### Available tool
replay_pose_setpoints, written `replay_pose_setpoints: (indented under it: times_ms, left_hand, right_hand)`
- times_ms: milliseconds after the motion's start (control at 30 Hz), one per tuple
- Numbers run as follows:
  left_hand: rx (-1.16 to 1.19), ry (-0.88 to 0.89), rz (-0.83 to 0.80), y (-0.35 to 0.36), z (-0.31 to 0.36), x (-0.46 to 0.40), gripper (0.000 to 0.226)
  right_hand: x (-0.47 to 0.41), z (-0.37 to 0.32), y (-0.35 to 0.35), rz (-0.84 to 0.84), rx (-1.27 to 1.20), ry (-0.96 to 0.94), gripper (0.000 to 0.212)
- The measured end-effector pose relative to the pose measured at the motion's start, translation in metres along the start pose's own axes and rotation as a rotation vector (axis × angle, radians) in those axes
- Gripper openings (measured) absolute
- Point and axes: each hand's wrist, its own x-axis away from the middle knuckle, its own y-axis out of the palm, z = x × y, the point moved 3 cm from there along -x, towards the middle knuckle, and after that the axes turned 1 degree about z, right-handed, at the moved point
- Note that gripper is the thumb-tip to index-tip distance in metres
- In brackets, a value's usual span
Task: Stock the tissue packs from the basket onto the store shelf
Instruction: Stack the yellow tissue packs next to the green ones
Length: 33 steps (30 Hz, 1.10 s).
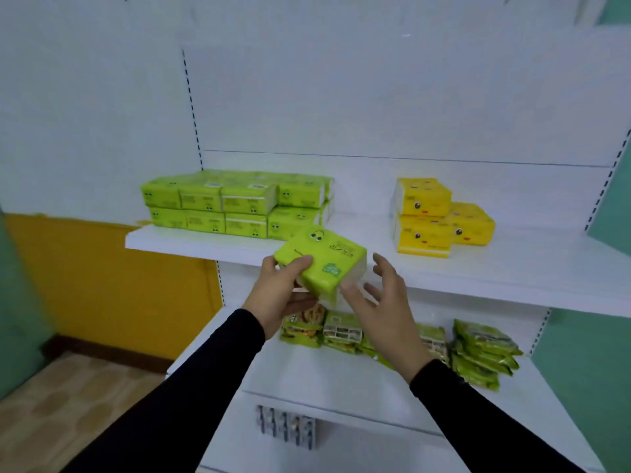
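My left hand (285,291) grips a green tissue pack (324,264) by its near left corner, holding it tilted in front of the white shelf's front edge (478,285). My right hand (382,298) hovers just right of the pack with fingers spread, its thumb near the pack's lower right corner. On the shelf's left stands a two-layer block of several green tissue packs (235,203). Three yellow tissue packs (440,216) are stacked to the right. The basket is out of view.
The lower shelf (307,377) carries several green snack bags (485,353) in a row. Small dark packets (286,426) show on the level beneath. A yellow wall (102,285) and wooden floor (51,404) lie to the left.
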Motion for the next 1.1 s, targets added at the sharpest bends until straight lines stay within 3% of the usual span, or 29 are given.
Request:
replay_pose_setpoints:
  times_ms: [100, 200, 300, 433, 567, 767, 933, 1100]
  left_hand:
    - [-0.011, -0.007, 0.030, 0.003, 0.011, -0.005, 0.047]
    - [-0.172, 0.095, 0.120, -0.010, 0.026, -0.024, 0.064]
    - [-0.432, 0.241, 0.190, -0.026, 0.045, -0.050, 0.063]
    - [-0.559, 0.361, 0.136, -0.042, 0.065, -0.088, 0.056]
    - [-0.905, 0.505, 0.062, -0.055, 0.083, -0.134, 0.048]
    - [-1.355, 0.788, 0.216, -0.070, 0.101, -0.208, 0.050]
    - [-1.555, 0.706, 0.207, -0.078, 0.093, -0.244, 0.061]
    - [-1.609, 0.726, 0.120, -0.084, 0.085, -0.251, 0.060]
  right_hand:
    - [-0.022, -0.008, 0.016, -0.036, -0.045, -0.058, 0.073]
    - [-0.050, -0.013, 0.028, -0.026, -0.005, -0.060, 0.066]
    - [-0.078, -0.020, 0.039, -0.040, 0.014, -0.040, 0.041]
    - [-0.117, -0.033, 0.058, -0.003, -0.025, -0.045, 0.037]
    - [-0.163, -0.037, 0.081, 0.062, -0.003, -0.049, 0.015]
    - [-0.213, -0.033, 0.111, 0.096, 0.047, 0.066, 0.025]
    - [-0.235, -0.020, 0.132, 0.043, 0.143, 0.143, 0.035]
    - [-0.241, -0.009, 0.139, 0.032, 0.270, 0.076, 0.045]
